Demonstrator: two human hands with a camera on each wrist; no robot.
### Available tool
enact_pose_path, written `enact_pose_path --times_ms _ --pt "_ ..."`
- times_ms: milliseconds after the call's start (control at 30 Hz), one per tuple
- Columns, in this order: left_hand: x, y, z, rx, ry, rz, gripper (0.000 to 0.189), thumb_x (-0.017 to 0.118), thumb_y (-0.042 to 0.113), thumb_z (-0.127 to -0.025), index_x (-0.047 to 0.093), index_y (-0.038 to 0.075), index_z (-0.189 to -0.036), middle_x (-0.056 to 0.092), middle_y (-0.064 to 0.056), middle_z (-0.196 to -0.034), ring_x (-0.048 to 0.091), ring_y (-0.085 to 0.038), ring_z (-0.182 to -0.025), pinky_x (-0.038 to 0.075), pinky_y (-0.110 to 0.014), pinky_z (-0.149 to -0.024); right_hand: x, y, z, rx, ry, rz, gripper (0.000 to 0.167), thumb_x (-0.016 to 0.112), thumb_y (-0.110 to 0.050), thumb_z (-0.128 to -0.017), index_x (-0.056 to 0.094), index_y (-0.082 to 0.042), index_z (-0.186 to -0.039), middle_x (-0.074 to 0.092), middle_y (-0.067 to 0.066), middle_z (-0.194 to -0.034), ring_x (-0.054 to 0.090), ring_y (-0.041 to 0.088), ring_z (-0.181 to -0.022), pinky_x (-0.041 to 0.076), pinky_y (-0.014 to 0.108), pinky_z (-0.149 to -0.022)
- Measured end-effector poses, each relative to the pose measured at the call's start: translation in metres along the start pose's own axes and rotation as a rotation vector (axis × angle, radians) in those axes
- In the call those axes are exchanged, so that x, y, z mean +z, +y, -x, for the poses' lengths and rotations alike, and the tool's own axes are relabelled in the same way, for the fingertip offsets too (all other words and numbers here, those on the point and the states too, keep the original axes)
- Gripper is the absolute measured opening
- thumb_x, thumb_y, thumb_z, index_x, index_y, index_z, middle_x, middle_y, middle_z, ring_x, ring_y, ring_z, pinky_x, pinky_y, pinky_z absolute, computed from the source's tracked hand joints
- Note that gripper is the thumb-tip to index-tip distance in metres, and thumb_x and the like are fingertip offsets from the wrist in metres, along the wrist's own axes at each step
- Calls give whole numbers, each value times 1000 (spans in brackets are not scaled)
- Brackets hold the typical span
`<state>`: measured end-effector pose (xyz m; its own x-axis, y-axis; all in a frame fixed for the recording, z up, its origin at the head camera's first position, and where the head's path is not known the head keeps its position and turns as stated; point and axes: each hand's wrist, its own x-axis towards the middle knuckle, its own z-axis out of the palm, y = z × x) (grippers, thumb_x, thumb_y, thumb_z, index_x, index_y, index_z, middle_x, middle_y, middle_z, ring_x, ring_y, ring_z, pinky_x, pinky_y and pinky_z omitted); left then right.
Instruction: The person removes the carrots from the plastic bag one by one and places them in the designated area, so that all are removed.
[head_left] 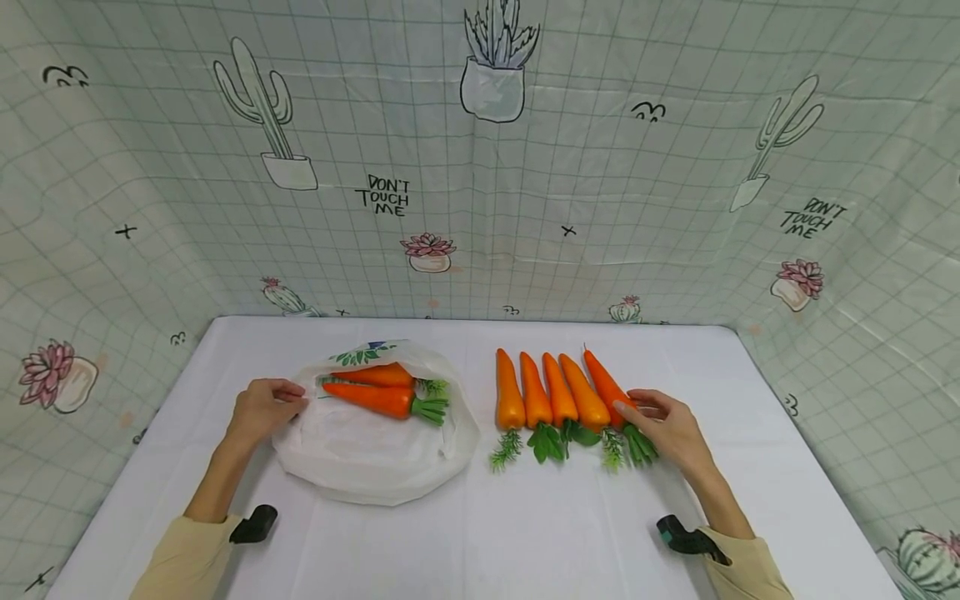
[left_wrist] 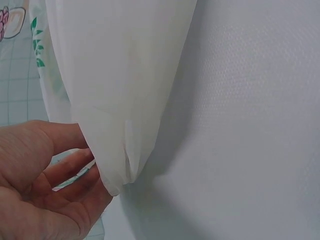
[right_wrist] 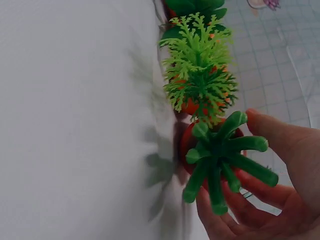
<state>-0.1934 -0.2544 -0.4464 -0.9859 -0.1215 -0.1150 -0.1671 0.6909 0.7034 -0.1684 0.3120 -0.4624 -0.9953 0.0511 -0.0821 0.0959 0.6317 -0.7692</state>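
Note:
My left hand (head_left: 264, 408) pinches the left edge of a white plastic bag (head_left: 360, 483), which lies with its mouth spread. In the left wrist view the bag's gathered edge (left_wrist: 117, 165) hangs between thumb and fingers. Two orange carrots lie in the bag, the front carrot (head_left: 371, 398) with stubby green stems. To the right, my right hand (head_left: 671, 429) grips the rightmost carrot (head_left: 606, 379) of a row near its top. In the right wrist view, thumb and fingers curl round that carrot below its thick green stems (right_wrist: 217, 155).
Several more carrots lie side by side left of my right hand, among them a leafy-topped carrot (head_left: 535, 392) and the leftmost carrot (head_left: 509, 392). A white cloth covers the table (head_left: 525, 533). Behind it hangs a grid-patterned curtain (head_left: 510, 200) with cactus drawings.

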Motion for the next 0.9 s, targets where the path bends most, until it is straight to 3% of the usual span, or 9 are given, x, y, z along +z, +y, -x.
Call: enact_pose_path --times_ms 133,267,400,533,667,900 --pt "0 0 -1 4 -4 2 24 67 5 -94 67 -16 -108 68 -26 -94 64 -32 -84 50 -27 -62 -2 -7 -1 -59 39 -3 57 70 -38 -98 60 1 -138 65 24 -131 62 41 -120 55 29 -93" --pt "0 0 0 21 -9 11 24 67 5 -95 67 -15 -108 68 -24 -94 65 -31 -83 51 -27 -62 -2 -13 -3 -114 71 -16 52 72 -30 -98 61 4 -135 66 26 -128 65 41 -116 49 9 -84" --pt "1 2 0 108 14 11 21 67 5 -94 69 -14 -105 70 -23 -93 67 -34 -85 52 -28 -64 -1 -18 -3 -156 93 -29 47 71 -26 -99 62 5 -133 66 26 -127 64 41 -115 45 4 -85" --pt "4 6 -1 202 51 2 18 68 3 -94 70 -13 -103 71 -24 -93 69 -37 -87 58 -36 -72 3 -25 -2 -183 111 -46 42 70 -23 -99 64 5 -130 68 24 -124 64 39 -114 44 4 -87" --pt "6 12 -3 223 76 -4 19 67 2 -94 69 -13 -106 70 -24 -93 68 -37 -86 59 -48 -79 8 -34 -2 -196 108 -59 40 70 -21 -100 65 4 -130 69 22 -122 65 37 -113 44 5 -89" --pt "5 18 -7 261 121 -9 23 66 1 -93 67 -14 -110 69 -25 -92 68 -39 -85 57 -53 -81 17 -48 -2 -219 88 -80 38 71 -18 -99 65 5 -129 68 23 -123 65 36 -113 44 6 -89"
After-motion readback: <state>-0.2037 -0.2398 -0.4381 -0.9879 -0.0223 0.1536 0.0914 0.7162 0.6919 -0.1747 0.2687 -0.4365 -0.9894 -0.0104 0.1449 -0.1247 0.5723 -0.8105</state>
